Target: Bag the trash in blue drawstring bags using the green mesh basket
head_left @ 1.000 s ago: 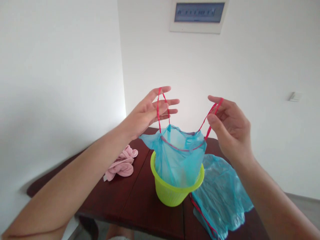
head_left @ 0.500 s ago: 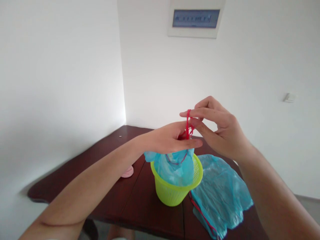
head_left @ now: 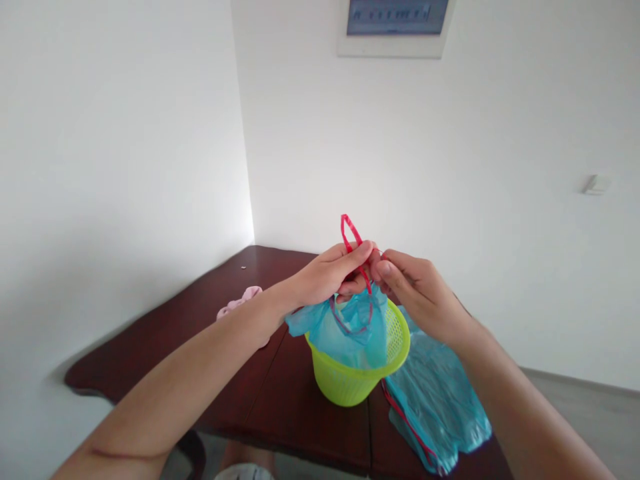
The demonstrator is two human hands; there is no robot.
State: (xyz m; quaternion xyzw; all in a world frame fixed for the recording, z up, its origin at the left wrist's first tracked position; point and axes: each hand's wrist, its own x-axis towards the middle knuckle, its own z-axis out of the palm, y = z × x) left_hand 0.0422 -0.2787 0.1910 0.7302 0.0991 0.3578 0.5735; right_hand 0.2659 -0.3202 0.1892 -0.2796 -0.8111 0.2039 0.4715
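A room in a home is being shown. A corner is being made by two plain white walls (head_left: 125, 133). A dark wooden table (head_left: 280, 400) is being kept in that corner. A small green bin (head_left: 350, 383), a pile of blue bin bags (head_left: 440, 407) and a pink cloth (head_left: 240, 300) are being held up by it. A light switch (head_left: 596, 183) and a fuse box (head_left: 395, 23) are being carried by the far wall.
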